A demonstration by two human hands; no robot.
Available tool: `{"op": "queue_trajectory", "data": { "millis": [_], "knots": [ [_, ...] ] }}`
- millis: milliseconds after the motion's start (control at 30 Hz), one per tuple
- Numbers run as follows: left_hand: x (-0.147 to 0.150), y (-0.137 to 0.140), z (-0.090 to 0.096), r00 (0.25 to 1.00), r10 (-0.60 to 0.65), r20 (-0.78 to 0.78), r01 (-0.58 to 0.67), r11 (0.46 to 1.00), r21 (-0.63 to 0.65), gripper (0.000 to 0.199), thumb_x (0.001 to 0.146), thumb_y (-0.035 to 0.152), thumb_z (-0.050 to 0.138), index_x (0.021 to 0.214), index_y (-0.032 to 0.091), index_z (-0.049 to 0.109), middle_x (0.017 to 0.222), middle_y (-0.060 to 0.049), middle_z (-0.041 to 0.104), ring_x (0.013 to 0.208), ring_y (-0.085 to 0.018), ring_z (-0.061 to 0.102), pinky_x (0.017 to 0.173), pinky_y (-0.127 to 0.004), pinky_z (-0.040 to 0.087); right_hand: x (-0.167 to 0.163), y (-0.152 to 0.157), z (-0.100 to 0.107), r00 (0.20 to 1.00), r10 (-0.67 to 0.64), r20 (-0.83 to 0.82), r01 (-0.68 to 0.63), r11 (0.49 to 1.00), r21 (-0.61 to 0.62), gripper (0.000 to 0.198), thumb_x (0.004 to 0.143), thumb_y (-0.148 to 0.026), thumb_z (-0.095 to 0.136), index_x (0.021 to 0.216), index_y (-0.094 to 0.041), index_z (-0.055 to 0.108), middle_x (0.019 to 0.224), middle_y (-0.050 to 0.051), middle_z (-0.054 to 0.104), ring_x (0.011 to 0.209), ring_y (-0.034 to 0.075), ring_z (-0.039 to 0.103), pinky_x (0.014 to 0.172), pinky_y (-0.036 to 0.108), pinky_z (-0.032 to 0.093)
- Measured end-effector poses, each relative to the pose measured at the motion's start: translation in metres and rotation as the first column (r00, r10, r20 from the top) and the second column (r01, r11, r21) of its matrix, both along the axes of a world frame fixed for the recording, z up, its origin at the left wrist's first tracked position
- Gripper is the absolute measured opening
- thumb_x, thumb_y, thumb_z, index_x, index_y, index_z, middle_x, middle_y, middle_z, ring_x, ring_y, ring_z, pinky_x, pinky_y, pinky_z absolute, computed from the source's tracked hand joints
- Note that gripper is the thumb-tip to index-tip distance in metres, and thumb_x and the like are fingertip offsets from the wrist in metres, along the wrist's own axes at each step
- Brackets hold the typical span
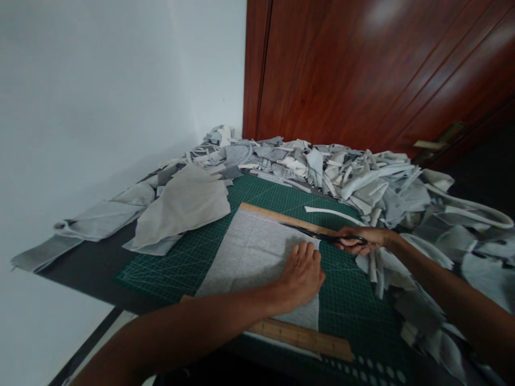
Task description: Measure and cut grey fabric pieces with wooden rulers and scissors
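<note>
A grey piece of fabric lies flat on the green cutting mat. My left hand rests on the fabric near its right edge, fingers lying on the cloth and pressing it down. On the right, my right hand grips the black handles of a pair of scissors. Their blades point left, along the far edge of the fabric. Just behind that edge lies a wooden ruler. Another wooden ruler runs across the near edge of the fabric.
A heap of grey and white fabric scraps lines the back and right of the table. Larger beige and grey pieces lie at the left. One narrow pale strip curves behind the scissors. A white wall and a brown wooden door stand behind.
</note>
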State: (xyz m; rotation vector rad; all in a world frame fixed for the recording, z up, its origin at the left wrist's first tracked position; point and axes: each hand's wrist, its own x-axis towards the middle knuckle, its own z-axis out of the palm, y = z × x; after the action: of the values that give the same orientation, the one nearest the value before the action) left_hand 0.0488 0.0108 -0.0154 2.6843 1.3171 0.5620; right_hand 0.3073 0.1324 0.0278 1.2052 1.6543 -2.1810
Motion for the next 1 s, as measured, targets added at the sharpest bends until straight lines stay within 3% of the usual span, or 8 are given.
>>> {"op": "queue_trajectory", "data": {
  "millis": [333,533,700,1000],
  "knots": [
    [0.001,0.000,-0.003,1.000,0.007,-0.002,-0.007,1.000,0.011,0.017,0.100,0.027,0.054,0.107,0.012,0.059,0.109,-0.012,0.061,0.109,-0.028,0.054,0.098,-0.042,0.045,-0.002,0.004,-0.001,0.999,0.033,0.010,-0.033,0.999,-0.018,0.052,0.083,-0.062,0.079,0.088,-0.019,0.051,0.053,-0.014,0.031,0.043,0.002,0.018,0.034,0.012,0.021],
    [0.001,0.000,-0.006,0.999,0.008,-0.038,-0.006,0.999,0.044,0.020,0.100,0.029,0.054,0.109,0.011,0.058,0.109,-0.012,0.059,0.108,-0.028,0.054,0.097,-0.041,0.044,-0.008,0.002,0.004,0.999,0.026,-0.022,-0.027,0.999,-0.042,0.060,0.076,-0.069,0.082,0.084,-0.018,0.052,0.056,-0.013,0.032,0.044,0.001,0.018,0.034,0.013,0.021],
    [0.002,0.000,-0.009,0.999,0.000,-0.036,0.002,0.999,0.041,0.022,0.101,0.031,0.054,0.110,0.011,0.058,0.110,-0.012,0.059,0.109,-0.028,0.053,0.097,-0.041,0.044,-0.013,0.005,0.006,0.998,0.046,-0.032,-0.048,0.997,-0.067,0.058,0.079,-0.067,0.081,0.089,-0.018,0.053,0.059,-0.013,0.034,0.044,0.001,0.020,0.037,0.013,0.024],
    [0.003,-0.001,-0.007,1.000,0.007,0.008,-0.008,1.000,0.012,0.022,0.102,0.029,0.052,0.110,0.010,0.059,0.112,-0.013,0.061,0.109,-0.028,0.054,0.099,-0.041,0.044,-0.034,0.016,0.010,0.997,0.076,-0.012,-0.077,0.995,-0.063,0.059,0.078,-0.067,0.081,0.091,-0.018,0.053,0.061,-0.012,0.033,0.045,0.001,0.020,0.038,0.014,0.024]
  ]
}}
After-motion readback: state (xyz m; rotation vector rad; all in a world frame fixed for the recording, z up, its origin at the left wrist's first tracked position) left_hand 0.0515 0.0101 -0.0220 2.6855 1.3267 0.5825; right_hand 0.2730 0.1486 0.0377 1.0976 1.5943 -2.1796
